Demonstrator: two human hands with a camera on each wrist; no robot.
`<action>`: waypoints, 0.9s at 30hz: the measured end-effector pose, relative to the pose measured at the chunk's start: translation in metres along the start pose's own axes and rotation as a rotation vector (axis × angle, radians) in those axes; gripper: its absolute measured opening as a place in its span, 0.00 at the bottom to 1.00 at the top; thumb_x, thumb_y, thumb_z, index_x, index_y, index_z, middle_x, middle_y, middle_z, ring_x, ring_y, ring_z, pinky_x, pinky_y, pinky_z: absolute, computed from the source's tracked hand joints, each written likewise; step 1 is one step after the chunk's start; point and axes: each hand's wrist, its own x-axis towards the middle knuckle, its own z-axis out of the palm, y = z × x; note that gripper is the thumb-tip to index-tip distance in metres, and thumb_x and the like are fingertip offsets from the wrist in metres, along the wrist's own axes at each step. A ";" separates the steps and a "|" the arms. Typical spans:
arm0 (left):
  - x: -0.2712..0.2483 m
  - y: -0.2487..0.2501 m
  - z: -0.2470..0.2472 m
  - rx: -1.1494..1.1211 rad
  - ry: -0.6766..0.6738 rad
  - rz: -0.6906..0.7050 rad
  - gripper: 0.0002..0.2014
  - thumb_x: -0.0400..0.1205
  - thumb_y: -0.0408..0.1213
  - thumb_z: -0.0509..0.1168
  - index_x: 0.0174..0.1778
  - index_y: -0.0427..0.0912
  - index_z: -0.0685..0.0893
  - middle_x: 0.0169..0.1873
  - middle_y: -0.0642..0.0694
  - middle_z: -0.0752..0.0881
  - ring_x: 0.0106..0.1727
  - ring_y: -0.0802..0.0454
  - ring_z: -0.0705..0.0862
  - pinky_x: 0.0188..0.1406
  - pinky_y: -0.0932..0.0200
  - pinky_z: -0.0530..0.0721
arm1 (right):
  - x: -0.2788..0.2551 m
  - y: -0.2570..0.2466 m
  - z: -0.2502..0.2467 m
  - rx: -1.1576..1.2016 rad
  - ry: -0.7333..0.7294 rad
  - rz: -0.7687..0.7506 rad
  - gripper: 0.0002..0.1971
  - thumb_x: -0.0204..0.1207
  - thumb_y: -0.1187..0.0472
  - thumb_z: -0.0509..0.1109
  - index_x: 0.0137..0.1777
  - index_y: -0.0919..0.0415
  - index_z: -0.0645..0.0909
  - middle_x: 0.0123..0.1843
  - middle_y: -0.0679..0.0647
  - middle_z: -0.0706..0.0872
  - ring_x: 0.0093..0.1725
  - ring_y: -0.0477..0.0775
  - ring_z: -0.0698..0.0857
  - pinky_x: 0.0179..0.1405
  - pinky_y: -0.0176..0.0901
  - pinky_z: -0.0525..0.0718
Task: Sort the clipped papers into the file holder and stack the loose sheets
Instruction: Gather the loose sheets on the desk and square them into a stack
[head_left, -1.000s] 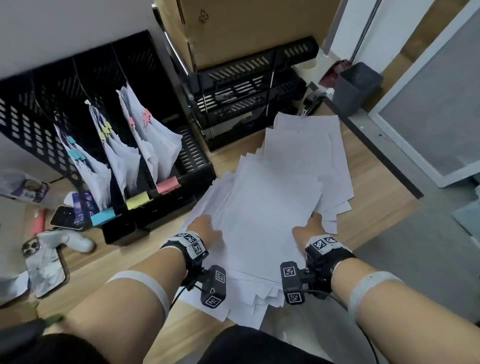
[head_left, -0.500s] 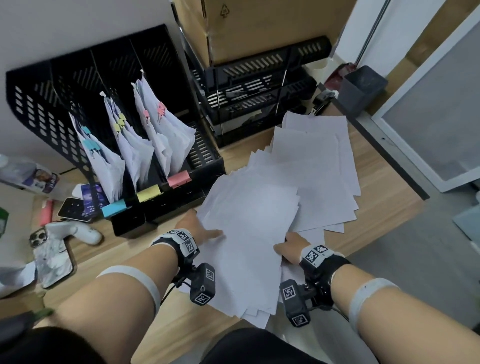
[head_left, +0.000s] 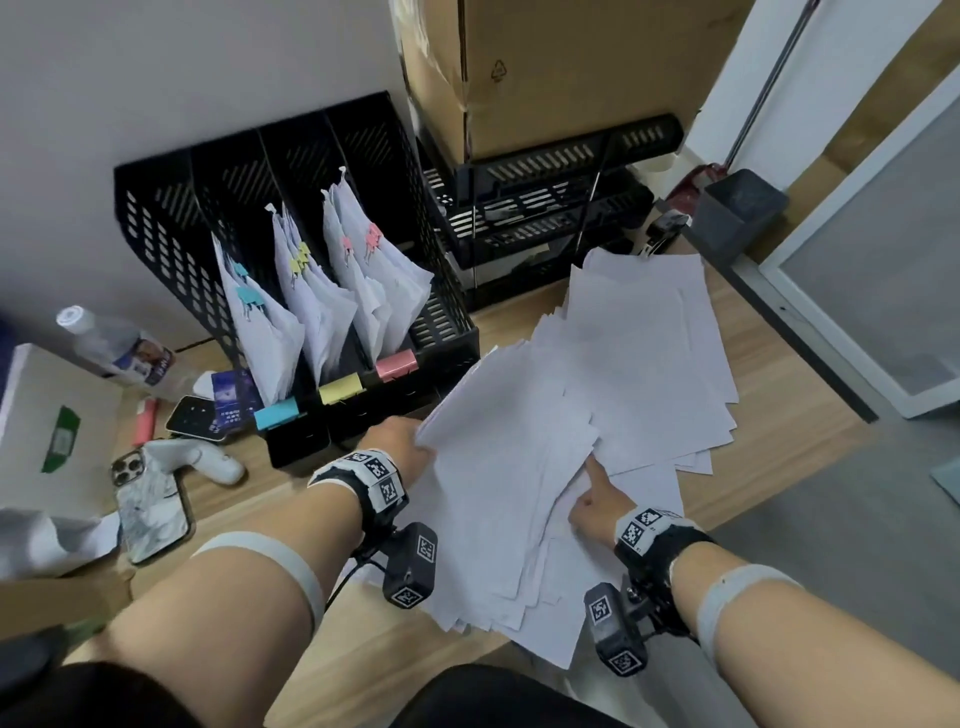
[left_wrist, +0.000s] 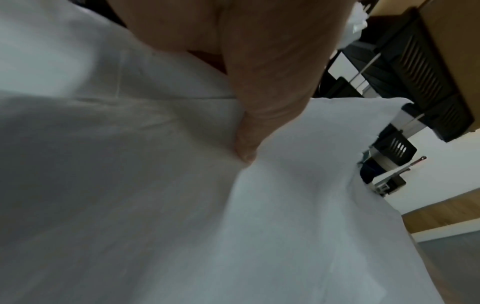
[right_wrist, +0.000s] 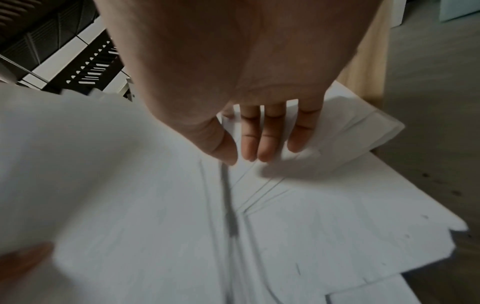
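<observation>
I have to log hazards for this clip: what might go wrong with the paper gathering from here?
The loose sheets overhang the near edge of the desk, so some may slide off. The left hand lifts a fanned bunch by one side; sheets could slip out. The right hand lies flat, gripping nothing.

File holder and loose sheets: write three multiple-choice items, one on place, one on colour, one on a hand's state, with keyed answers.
1. Where does the file holder stand relative to the loose sheets?
A. To their left
B. To their right
C. On top of them

2. What colour are the clips on the papers in the holder's leftmost filled slot?
A. Pink
B. Blue
C. Yellow

3. What is the right hand doing?
A. Gripping a phone
B. Clenched, holding nothing
C. Lying with straight fingers on the sheets

Answers:
1 A, the head view shows the holder left of the spread.
2 B, blue clips show there.
3 C, the right wrist view shows straight fingers over paper.
</observation>
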 end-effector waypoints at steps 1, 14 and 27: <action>-0.003 -0.003 -0.007 -0.002 0.029 -0.009 0.11 0.78 0.40 0.67 0.55 0.53 0.90 0.40 0.46 0.88 0.41 0.44 0.86 0.43 0.61 0.83 | 0.001 -0.001 0.000 -0.022 -0.011 0.008 0.44 0.78 0.67 0.60 0.86 0.46 0.39 0.32 0.53 0.75 0.32 0.52 0.76 0.34 0.40 0.76; -0.028 -0.031 -0.082 -0.459 0.362 0.198 0.08 0.82 0.29 0.69 0.54 0.31 0.89 0.44 0.41 0.87 0.49 0.50 0.83 0.44 0.64 0.75 | 0.003 -0.039 -0.022 0.086 0.004 -0.025 0.46 0.72 0.56 0.75 0.85 0.51 0.51 0.79 0.60 0.70 0.69 0.63 0.79 0.56 0.52 0.85; -0.034 0.093 -0.080 -1.101 0.171 0.456 0.08 0.73 0.37 0.79 0.46 0.43 0.92 0.45 0.45 0.95 0.48 0.45 0.93 0.53 0.50 0.90 | -0.084 -0.111 -0.130 0.645 0.685 -0.568 0.10 0.72 0.71 0.68 0.49 0.57 0.81 0.43 0.52 0.88 0.46 0.56 0.87 0.50 0.48 0.85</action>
